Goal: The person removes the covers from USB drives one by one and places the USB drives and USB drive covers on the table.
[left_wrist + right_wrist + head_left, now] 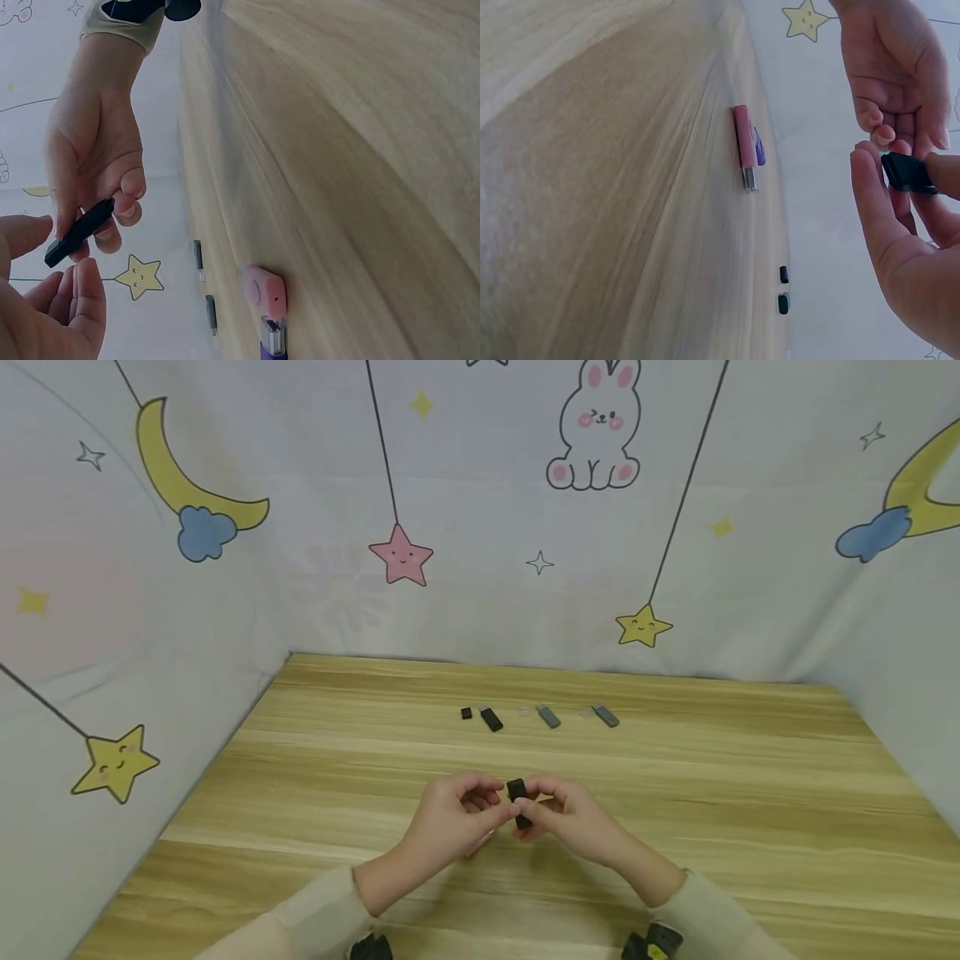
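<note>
My right hand pinches a black USB stick between thumb and fingers, above the table. My left hand faces it, the thumb tip close to the stick; I cannot tell whether they touch. In the left wrist view, the left thumb and fingers stand apart around the lower end of the black stick. A pink USB stick and a purple one with a bare metal plug lie on the table below the hands. In the head view, the left hand mostly hides them.
Farther back on the wooden table lie a black USB stick beside its small black cap, and two grey USB sticks with clear caps next to them. A printed cloth encloses the back and sides.
</note>
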Available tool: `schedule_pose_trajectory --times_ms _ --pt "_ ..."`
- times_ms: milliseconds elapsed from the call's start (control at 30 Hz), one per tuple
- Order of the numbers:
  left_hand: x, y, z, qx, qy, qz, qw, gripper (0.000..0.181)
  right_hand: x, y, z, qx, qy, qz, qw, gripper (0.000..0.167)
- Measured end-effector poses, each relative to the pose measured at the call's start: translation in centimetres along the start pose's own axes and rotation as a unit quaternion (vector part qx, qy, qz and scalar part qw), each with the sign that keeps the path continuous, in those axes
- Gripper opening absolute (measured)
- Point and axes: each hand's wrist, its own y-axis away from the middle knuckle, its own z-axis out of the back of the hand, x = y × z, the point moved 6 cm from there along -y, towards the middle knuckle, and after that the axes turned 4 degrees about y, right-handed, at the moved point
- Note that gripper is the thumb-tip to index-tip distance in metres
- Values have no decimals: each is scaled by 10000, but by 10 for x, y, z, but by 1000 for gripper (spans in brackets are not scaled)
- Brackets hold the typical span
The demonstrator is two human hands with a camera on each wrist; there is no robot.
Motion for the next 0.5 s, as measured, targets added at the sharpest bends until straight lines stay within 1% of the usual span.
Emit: schedule_pose_trajectory --times_ms 200,367,500 --pt "-7 2 0 113 -124 -234 9996 24 3 2 -2 194 314 97 9993 34" --pt "-10 4 -2 158 -309 -515 9981 24 5 5 -3 266 638 212 9974 26" --pt "-11 5 -2 176 -414 -632 9970 23 8 8 -4 326 987 453 9936 20"
